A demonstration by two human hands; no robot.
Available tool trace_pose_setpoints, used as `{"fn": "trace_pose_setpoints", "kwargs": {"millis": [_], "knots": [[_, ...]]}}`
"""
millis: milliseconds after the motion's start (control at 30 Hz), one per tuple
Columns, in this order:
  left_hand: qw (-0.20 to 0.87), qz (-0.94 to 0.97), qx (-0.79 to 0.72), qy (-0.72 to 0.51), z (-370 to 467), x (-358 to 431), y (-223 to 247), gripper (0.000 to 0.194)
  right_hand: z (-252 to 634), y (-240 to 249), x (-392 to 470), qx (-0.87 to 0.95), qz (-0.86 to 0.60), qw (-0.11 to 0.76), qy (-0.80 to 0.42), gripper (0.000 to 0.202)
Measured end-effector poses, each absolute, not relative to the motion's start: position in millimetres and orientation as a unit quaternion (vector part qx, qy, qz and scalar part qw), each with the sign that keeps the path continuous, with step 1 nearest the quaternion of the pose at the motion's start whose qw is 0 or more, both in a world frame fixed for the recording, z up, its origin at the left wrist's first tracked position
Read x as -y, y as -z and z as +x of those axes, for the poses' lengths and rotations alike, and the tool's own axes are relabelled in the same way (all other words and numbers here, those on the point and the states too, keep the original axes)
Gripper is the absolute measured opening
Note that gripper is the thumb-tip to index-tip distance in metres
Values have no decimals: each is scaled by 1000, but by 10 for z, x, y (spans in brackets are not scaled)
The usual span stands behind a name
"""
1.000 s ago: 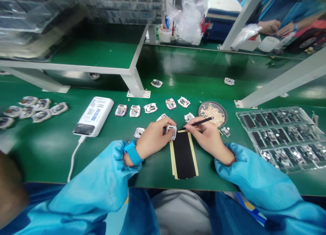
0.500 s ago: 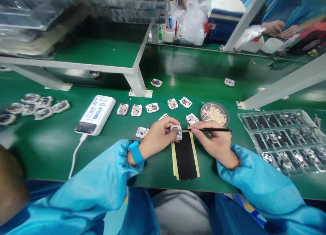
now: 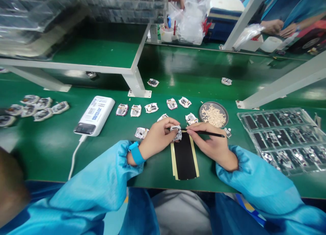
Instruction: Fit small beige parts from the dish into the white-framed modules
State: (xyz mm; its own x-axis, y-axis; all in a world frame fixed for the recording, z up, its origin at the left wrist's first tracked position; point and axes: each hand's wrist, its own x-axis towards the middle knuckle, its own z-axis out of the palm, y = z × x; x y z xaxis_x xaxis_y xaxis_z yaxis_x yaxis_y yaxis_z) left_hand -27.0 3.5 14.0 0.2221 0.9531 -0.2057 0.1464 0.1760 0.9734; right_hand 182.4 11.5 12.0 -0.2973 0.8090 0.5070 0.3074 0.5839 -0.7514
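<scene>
My left hand (image 3: 159,134) grips a small white watch-like casing (image 3: 176,133) between thumb and fingers, above the top end of a black strip (image 3: 185,157) with yellow edges. My right hand (image 3: 210,138) is closed on a thin black tool (image 3: 210,133), whose tip is at the casing's right side. Around my hands lie several similar casings, among them one (image 3: 142,133) left of my left hand and one (image 3: 191,118) beyond my right. A round dish (image 3: 226,110) of small beige pieces stands just behind my right hand.
A white power bank (image 3: 95,114) with a cable lies at the left, near a group of casings (image 3: 43,114). At the right is a clear compartment tray (image 3: 282,143) of parts. Shelf legs (image 3: 137,84) rise behind; another person's hands (image 3: 281,28) show at the back right.
The black tool has tilted, its rear end now lower and further left. My right hand has shifted slightly, uncovering a small metallic part behind it. My left hand still holds the casing.
</scene>
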Motion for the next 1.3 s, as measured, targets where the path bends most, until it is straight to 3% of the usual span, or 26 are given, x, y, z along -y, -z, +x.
{"fn": "trace_pose_setpoints", "kwargs": {"millis": [300,933,1300], "knots": [[572,523,-513,-368,-252,-32,-134,24,1851,-136,-86,812,-324,435,-218,27],[559,526,-509,-391,-256,-12,-151,23,1851,-155,-76,766,-325,491,-256,27],[559,518,-512,-397,-243,-2,-142,27,1841,-149,-47,819,-314,437,-199,34]]}}
